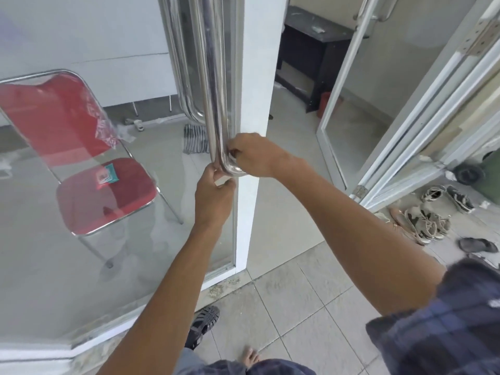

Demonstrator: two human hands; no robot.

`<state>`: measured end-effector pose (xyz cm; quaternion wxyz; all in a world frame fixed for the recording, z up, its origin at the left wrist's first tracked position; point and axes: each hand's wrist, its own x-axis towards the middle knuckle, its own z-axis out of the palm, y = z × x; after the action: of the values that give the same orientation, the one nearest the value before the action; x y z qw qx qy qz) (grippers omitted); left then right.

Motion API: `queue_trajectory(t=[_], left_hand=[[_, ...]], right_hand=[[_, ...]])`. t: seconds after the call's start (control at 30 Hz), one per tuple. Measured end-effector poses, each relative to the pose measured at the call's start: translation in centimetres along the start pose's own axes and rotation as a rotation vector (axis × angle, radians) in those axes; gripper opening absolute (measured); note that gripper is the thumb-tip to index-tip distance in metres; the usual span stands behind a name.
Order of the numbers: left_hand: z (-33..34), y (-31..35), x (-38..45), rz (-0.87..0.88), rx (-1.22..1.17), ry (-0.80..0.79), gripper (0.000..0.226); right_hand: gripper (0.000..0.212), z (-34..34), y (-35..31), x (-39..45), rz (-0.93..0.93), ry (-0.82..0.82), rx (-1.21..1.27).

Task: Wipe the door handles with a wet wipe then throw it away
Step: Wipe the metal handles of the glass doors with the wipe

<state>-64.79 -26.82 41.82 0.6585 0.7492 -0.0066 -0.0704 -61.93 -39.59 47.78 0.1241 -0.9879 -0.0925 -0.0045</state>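
A glass door (pixel 108 239) with a white frame carries a long steel handle (pixel 213 104). Behind the glass stands a red chair (pixel 108 196). The right hand (pixel 254 155) grips the handle's lower bend. The left hand (pixel 213 196), just below, is clenched on a white wipe (pixel 221 182) pressed against the handle's bottom.

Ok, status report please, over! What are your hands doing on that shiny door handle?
Left hand pinching white wipe at bottom bend of door handle. Right hand gripping same bend. Nothing in the way. Over.
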Motion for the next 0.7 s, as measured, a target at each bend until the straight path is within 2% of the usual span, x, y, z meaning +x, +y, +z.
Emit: queue_trajectory(t=[0.13, 0.27, 0.37, 0.43, 0.5, 0.6, 0.7], left_hand=[[0.5, 0.2, -0.2, -0.003, -0.023, 0.006, 0.036], [0.8, 0.1, 0.0, -0.035, -0.037, 0.015, 0.031], [1.1, -0.4, -0.2, -0.069, -0.035, 0.009, 0.024], [1.6, -0.8, -0.5, -0.086, -0.041, -0.017, 0.03], [2.0, -1.0, -0.7, -0.099, -0.072, -0.056, 0.03], [2.3, -1.1, -0.9, -0.127, -0.119, -0.061, 0.025], [2.5, -1.3, -0.8, -0.153, -0.148, -0.04, 0.024]], right_hand=[[0.038, 0.4, 1.6, -0.2, 0.063, 0.011, -0.119], [0.042, 1.2, 3.7, -0.8, 0.138, 0.174, -0.185], [0.041, 2.6, 4.0, -1.3, 0.194, 0.318, -0.077], [0.042, 3.8, 3.7, -1.9, 0.255, 0.421, 0.029], [0.039, 5.3, 2.8, -3.1, 0.24, 0.499, 0.079], [0.026, 6.6, 2.1, -4.4, 0.133, 0.555, 0.161], [0.027, 6.2, 3.0, -4.1, 0.193, 0.564, 0.181]])
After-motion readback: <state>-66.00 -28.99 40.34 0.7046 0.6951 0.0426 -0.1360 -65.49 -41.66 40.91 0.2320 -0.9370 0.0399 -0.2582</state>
